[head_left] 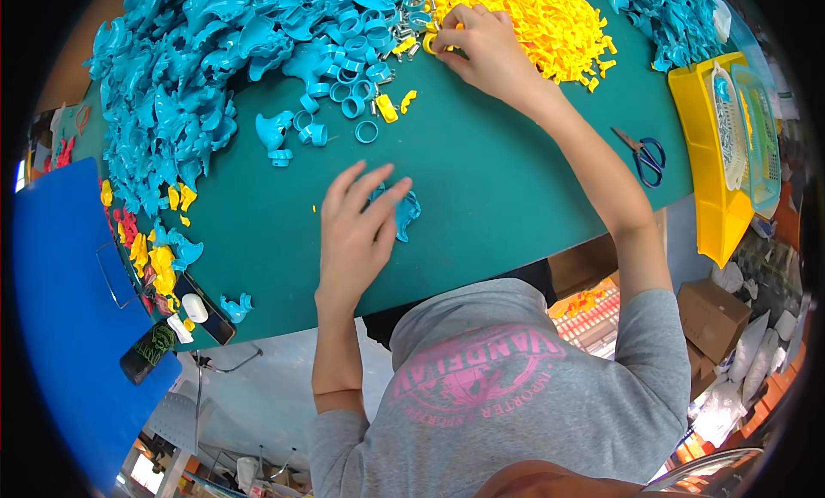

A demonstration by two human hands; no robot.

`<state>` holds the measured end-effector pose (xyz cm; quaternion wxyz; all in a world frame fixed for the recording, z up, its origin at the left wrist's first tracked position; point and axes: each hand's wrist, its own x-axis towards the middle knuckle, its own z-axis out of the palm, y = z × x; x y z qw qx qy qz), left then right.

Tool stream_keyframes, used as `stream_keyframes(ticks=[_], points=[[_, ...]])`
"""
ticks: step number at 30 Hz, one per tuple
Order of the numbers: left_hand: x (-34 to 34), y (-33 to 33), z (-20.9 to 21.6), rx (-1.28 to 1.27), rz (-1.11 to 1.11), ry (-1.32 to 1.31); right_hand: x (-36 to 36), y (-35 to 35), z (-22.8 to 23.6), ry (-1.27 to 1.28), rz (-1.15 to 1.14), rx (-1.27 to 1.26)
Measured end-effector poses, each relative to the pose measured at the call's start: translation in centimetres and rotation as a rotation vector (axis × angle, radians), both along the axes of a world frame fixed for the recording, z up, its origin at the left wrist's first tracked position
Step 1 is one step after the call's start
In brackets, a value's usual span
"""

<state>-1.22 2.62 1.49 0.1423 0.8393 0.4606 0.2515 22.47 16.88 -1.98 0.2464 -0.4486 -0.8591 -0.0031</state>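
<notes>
My left hand (357, 227) hovers over the green tabletop with its fingers spread, slightly blurred. Partly hidden under those fingers lies a blue moulded plastic part (407, 216). My right hand (490, 51) reaches to the far side, at the left edge of a heap of small yellow plastic pieces (554, 30). Its fingers are bent, with thumb and forefinger close together beside a yellow ring-like piece (429, 43); whatever is between the fingertips is too small to make out. Small metal pins (412, 49) and blue plastic rings (352, 107) lie just left of it.
A large heap of blue moulded parts (172, 94) covers the far left, another (675, 21) the far right. Blue-handled scissors (646, 158) lie at right, near a yellow bin (700, 154). A phone (206, 309) and loose coloured pieces (163, 270) sit at the left edge.
</notes>
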Motion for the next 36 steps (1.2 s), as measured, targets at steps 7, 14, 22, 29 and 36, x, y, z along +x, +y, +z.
stream_keyframes(ticks=[7,14,22,29,36], points=[[-1.0,-0.4,-1.4,-0.248,0.142,-0.090,2.2,-3.4,3.1,0.114,0.074,-0.425],[0.8,-1.2,-1.4,-0.543,0.495,-0.372,1.8,-0.8,0.3,-0.077,-0.120,0.062],[0.6,-1.8,-2.0,-0.699,0.429,-0.479,3.1,-5.8,3.3,-0.066,0.271,-0.447],[0.9,-1.3,-2.0,-0.709,0.491,-0.529,2.0,-9.0,2.6,0.167,-0.090,-0.490],[2.9,-1.9,-2.3,-0.715,0.537,-0.549,0.9,-10.1,0.5,0.172,-0.124,-0.219]])
